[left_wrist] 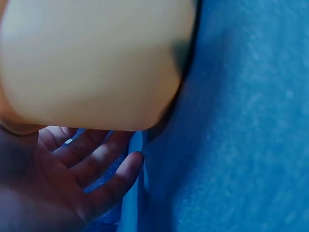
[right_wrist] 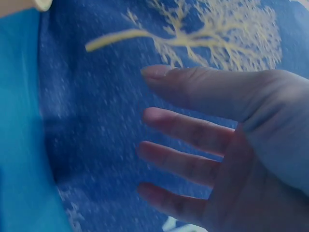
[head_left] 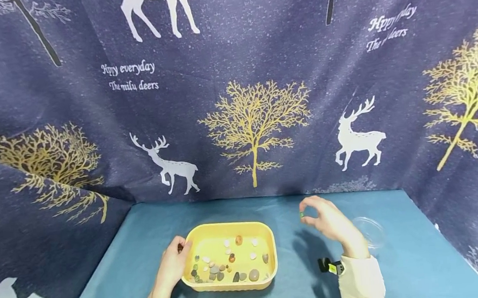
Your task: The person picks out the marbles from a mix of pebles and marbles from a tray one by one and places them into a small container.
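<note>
A yellow plastic basin [head_left: 233, 287] holds several small stones, among them a grey pebble [head_left: 254, 274], an orange stone [head_left: 239, 239] and a dark stone [head_left: 236, 277]. At its left side, my left hand [head_left: 173, 261] grips the rim. The left wrist view has the left hand [left_wrist: 72, 183] with its fingers along the outside of the basin wall [left_wrist: 96, 63]. Raised to the right of the basin, my right hand [head_left: 326, 217] pinches a small green stone [head_left: 301, 214] between thumb and forefinger. The right wrist view shows the right hand [right_wrist: 217, 130] with the other fingers spread; the stone is hidden there.
A clear round dish [head_left: 368, 232] stands on the blue tablecloth [head_left: 407, 257], partly behind my right wrist. Dark blue cloth [head_left: 215, 66] printed with deer and trees hangs behind the table and at both sides.
</note>
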Available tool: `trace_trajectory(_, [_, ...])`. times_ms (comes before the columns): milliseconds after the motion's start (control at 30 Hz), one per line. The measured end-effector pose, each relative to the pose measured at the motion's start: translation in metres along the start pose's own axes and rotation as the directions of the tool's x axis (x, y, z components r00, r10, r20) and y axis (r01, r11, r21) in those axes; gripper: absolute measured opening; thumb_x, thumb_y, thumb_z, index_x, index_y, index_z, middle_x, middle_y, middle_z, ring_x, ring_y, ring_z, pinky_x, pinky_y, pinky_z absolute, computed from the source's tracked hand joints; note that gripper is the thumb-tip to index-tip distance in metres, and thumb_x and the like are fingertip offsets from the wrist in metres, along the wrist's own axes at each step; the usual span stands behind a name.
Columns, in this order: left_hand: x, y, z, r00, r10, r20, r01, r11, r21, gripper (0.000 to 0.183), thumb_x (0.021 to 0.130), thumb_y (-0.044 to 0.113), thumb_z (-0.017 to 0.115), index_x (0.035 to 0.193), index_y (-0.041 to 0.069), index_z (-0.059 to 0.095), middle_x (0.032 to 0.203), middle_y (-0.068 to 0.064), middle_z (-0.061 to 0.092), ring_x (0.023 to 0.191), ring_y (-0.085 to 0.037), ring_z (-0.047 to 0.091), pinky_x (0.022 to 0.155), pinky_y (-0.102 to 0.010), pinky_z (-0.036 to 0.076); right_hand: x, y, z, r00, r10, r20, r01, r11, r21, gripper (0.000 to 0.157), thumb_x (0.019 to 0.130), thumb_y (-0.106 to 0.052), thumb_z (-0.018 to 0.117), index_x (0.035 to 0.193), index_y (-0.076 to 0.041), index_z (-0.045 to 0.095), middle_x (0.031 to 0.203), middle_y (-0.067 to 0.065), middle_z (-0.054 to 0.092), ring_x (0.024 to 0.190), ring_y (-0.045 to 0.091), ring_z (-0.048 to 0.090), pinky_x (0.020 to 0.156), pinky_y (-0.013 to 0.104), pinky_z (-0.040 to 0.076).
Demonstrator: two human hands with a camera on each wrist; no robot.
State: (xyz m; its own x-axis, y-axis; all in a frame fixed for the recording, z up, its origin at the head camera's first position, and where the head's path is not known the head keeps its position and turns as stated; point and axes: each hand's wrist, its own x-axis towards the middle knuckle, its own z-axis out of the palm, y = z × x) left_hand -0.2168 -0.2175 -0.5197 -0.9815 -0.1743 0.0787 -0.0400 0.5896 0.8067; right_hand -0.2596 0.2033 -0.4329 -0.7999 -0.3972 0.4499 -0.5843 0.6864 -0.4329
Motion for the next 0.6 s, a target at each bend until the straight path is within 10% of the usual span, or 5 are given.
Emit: trace_trajectory(600, [-0.002,0.003,0.000,1.000,-0.009,-0.008,0.009,1.000,0.009,0.018,0.103,0.024,0.051,0.095,0.008,0.050,0.078,-0.005,0.048,0.062,-0.018,0.046,0.055,-0.030,0.039,-0.049,0.043,-0.055,0.946,0.325,0.005,-0.324,0.944,-0.069,0.019,0.083,-0.022,0.078,0.094,-0.019,0.063,0.109,0.008,0.062,0.088,0.027,0.053,0.076,0.044,0.041])
